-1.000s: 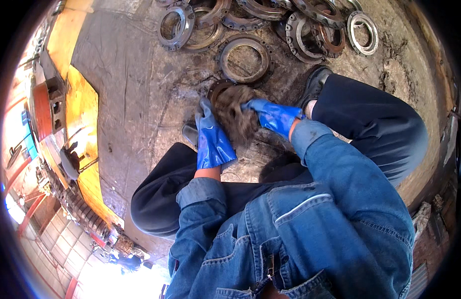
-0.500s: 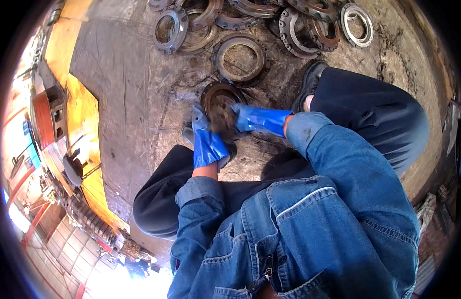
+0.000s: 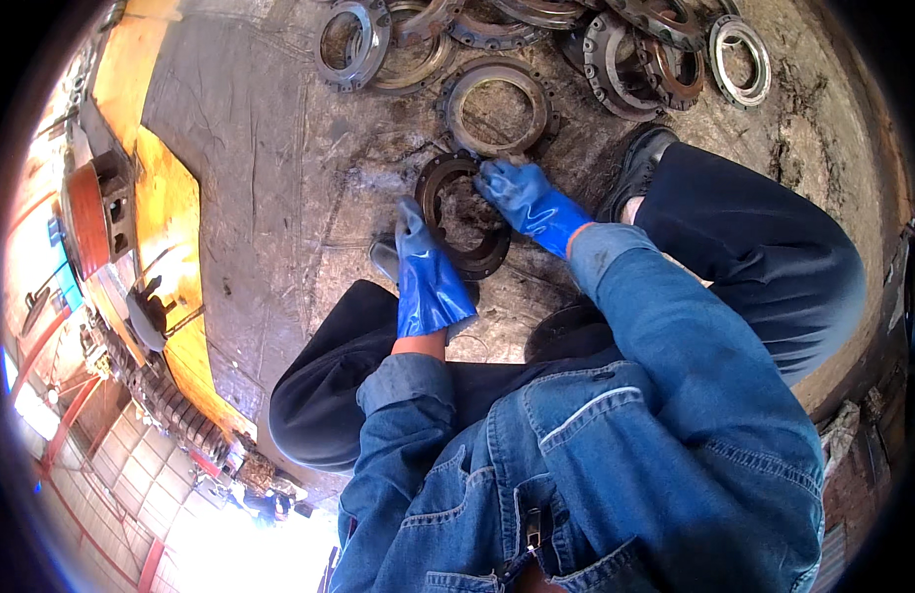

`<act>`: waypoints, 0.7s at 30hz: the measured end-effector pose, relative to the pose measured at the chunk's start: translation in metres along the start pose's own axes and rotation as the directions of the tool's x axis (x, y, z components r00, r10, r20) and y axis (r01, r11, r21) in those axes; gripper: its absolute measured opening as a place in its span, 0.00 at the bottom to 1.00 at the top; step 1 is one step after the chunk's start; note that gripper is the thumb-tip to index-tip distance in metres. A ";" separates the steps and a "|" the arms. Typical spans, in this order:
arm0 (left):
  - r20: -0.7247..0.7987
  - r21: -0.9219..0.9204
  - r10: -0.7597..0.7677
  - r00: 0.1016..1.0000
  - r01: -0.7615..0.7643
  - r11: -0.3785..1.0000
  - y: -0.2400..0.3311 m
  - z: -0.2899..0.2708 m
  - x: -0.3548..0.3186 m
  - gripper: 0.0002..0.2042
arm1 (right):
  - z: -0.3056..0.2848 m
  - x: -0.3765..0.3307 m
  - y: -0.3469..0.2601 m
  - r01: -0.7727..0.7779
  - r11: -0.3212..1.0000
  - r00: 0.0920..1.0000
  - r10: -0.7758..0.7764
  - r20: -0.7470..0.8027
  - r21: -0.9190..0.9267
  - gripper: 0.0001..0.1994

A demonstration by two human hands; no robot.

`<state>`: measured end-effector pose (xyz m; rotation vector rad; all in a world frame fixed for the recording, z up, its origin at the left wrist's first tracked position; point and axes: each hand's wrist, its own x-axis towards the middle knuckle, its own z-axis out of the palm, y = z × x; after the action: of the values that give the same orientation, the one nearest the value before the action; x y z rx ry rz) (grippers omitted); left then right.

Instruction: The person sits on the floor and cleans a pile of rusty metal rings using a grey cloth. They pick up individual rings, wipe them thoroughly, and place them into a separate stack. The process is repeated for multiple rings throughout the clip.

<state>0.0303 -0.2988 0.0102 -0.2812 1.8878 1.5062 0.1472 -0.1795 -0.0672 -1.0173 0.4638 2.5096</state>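
Observation:
A dark brown metal flange ring (image 3: 430, 184) with small holes round its rim is in front of me, above the ground between my legs. My left hand (image 3: 416, 242), in a blue rubber glove, grips its left edge. My right hand (image 3: 517, 194), gloved alike, has its fingers curled over the ring's upper right part and hides that stretch of rim. Dirty ground shows through the opening. Just beyond lies a larger, lighter ring (image 3: 457, 107), flat on the ground.
Several rusty and grey rings lie heaped at the far side, with a silvery ring (image 3: 714, 61) at their right end. My shoe (image 3: 640, 163) is to the right of the ring. Yellow boards (image 3: 171, 198) and a brick-red block (image 3: 85, 222) stand at the left.
My right hand has moved from inside the ring's opening to its upper right edge. The ring appears turned, its opening now plainer. The view has shifted slightly.

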 end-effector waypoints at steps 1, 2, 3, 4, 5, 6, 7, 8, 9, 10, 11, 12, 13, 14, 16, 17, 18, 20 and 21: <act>-0.002 -0.001 -0.006 1.000 0.006 1.000 -0.001 0.001 0.001 0.18 | -0.016 0.003 0.001 -0.017 0.997 1.000 0.017 0.004 0.073 0.16; -0.001 -0.006 -0.009 1.000 0.009 1.000 0.001 0.003 0.000 0.18 | -0.027 0.003 0.001 -0.031 0.988 1.000 0.030 0.010 0.148 0.15; 0.002 -0.005 -0.014 1.000 0.014 1.000 0.002 0.006 -0.001 0.18 | -0.039 0.004 0.002 -0.037 0.986 0.999 0.036 0.011 0.165 0.15; -0.003 -0.010 -0.012 1.000 0.012 1.000 0.002 0.006 0.000 0.18 | -0.039 -0.001 0.006 -0.058 0.992 0.998 0.059 -0.003 0.109 0.16; -0.008 -0.010 -0.021 1.000 0.021 1.000 0.000 0.004 -0.001 0.18 | -0.040 -0.007 0.009 -0.082 0.996 0.995 0.080 -0.052 -0.043 0.16; -0.010 -0.010 -0.025 1.000 0.024 1.000 -0.001 0.003 -0.002 0.18 | -0.042 -0.013 0.009 -0.134 0.956 0.988 0.109 -0.107 -0.261 0.16; -0.017 -0.015 -0.025 1.000 0.024 1.000 -0.002 0.002 -0.002 0.18 | -0.038 -0.018 0.010 -0.192 0.856 0.979 0.131 -0.156 -0.481 0.16; -0.022 -0.020 -0.024 0.999 0.023 1.000 -0.002 0.000 -0.003 0.18 | -0.034 -0.021 0.010 -0.245 0.707 0.969 0.158 -0.189 -0.664 0.17; -0.025 -0.021 -0.028 0.999 0.028 0.999 -0.003 -0.002 -0.004 0.18 | -0.029 -0.023 0.012 -0.285 0.525 0.958 0.187 -0.218 -0.802 0.17; -0.016 -0.028 -0.028 0.999 0.027 0.999 -0.002 0.001 -0.005 0.18 | -0.027 -0.023 0.010 -0.304 0.337 0.947 0.210 -0.243 -0.891 0.17; -0.009 -0.029 -0.031 0.999 0.031 0.999 0.000 0.003 -0.005 0.18 | -0.023 -0.021 0.009 -0.313 0.208 0.935 0.238 -0.262 -0.927 0.17; 0.003 -0.029 -0.036 0.999 0.036 0.999 0.001 0.006 -0.006 0.18 | -0.020 -0.021 0.008 -0.316 0.130 0.924 0.266 -0.274 -0.940 0.18; 0.010 -0.029 -0.042 0.999 0.042 0.999 0.003 0.008 -0.006 0.18 | -0.014 -0.021 0.008 -0.316 0.078 0.914 0.291 -0.282 -0.946 0.18; 0.020 -0.030 -0.049 0.999 0.050 0.998 0.005 0.009 -0.007 0.18 | -0.008 -0.021 0.008 -0.320 0.067 0.907 0.312 -0.285 -0.945 0.18; 0.039 -0.019 -0.093 0.995 0.094 0.995 0.005 0.011 -0.007 0.18 | 0.006 -0.033 0.002 -0.401 0.173 0.907 0.212 -0.364 -0.899 0.18; 0.038 -0.003 -0.126 0.991 0.126 0.992 0.006 0.006 -0.009 0.18 | 0.019 -0.043 0.000 -0.430 0.268 0.903 0.155 -0.402 -0.862 0.18; 0.035 0.021 -0.174 0.984 0.174 0.985 0.008 0.005 -0.010 0.18 | 0.038 -0.048 -0.008 -0.416 0.351 0.908 0.107 -0.406 -0.839 0.18; 0.073 0.079 -0.291 0.954 0.286 0.955 0.014 0.011 -0.014 0.18 | 0.089 -0.060 -0.051 -0.277 0.440 0.955 0.025 -0.296 -0.854 0.19; 0.100 0.107 -0.342 0.934 0.331 0.937 0.017 0.016 -0.018 0.18 | 0.115 -0.064 -0.081 -0.181 0.462 0.979 0.003 -0.202 -0.868 0.19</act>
<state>0.0398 -0.2832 0.0332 -0.4421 1.7060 1.1797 0.1601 -0.0738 0.0447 -1.5869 -0.9450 2.7445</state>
